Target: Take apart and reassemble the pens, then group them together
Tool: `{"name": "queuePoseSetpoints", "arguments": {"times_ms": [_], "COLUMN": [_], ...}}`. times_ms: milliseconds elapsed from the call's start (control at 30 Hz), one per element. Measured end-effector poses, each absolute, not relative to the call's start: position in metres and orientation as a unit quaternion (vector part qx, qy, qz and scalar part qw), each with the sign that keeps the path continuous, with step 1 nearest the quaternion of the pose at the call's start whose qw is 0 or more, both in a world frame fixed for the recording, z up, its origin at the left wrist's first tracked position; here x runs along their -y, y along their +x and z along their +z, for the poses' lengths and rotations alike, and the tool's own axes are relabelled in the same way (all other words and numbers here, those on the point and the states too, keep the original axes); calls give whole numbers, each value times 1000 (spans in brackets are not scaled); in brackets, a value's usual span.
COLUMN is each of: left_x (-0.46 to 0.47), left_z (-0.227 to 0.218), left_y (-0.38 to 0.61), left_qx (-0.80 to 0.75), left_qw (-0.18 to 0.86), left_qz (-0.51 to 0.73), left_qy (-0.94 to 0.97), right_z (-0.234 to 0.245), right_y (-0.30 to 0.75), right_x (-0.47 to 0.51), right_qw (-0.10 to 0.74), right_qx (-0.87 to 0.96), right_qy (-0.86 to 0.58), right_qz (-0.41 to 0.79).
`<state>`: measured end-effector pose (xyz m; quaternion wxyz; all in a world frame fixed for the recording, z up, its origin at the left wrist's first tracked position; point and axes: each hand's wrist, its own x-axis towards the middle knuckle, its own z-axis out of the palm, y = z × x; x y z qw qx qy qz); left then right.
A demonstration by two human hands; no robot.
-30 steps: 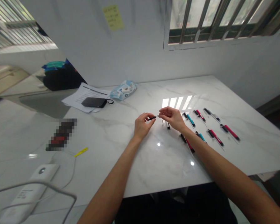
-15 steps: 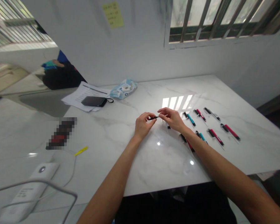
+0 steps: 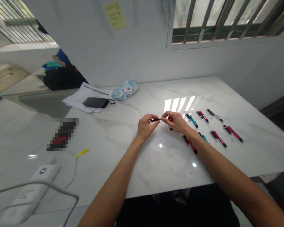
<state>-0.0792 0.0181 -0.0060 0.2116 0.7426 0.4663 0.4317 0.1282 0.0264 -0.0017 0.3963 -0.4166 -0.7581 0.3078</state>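
Between the thumb and fingers of my left hand (image 3: 145, 127) is a small black pen piece (image 3: 155, 120), held a little above the marble table (image 3: 146, 170). My right hand (image 3: 175, 122) pinches at its right end, where a thin pale tip shows; the fingertips hide the rest. Under my right hand another dark pen part (image 3: 171, 128) is partly covered. Close to my right forearm lie a red pen barrel (image 3: 192, 146) with a black part, and a teal barrel (image 3: 204, 137) that the arm partly hides.
Further right lie several pens in parts: a teal barrel (image 3: 194, 121), red barrels (image 3: 235, 133) and a silver one (image 3: 218, 117). At the back are papers (image 3: 73, 99), a black power bank (image 3: 94, 102) and a blue packet (image 3: 126, 90). A white power strip (image 3: 30, 192) sits front left.
The fingers of my right hand have curled in more, and that hand has dipped slightly. My left hand has hardly moved and keeps its grip on the black pen piece.
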Motion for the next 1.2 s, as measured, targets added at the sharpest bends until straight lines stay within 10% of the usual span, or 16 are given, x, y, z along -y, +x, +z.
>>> {"name": "queuePoseSetpoints", "arguments": {"times_ms": [433, 833, 1200], "left_x": [-17, -25, -24], "left_z": [-8, -8, -9], "left_y": [-77, -76, -75], "left_qx": [-445, -385, -473], "left_qw": [229, 521, 472], "left_qz": [444, 571, 489], "left_qy": [744, 504, 561], "right_z": [-6, 19, 14], "right_y": [130, 148, 177], "right_x": [-29, -22, -29], "right_qw": [358, 302, 191], "right_qx": [771, 856, 869], "right_qy": [-444, -387, -413], "right_qz": [282, 163, 193]}}
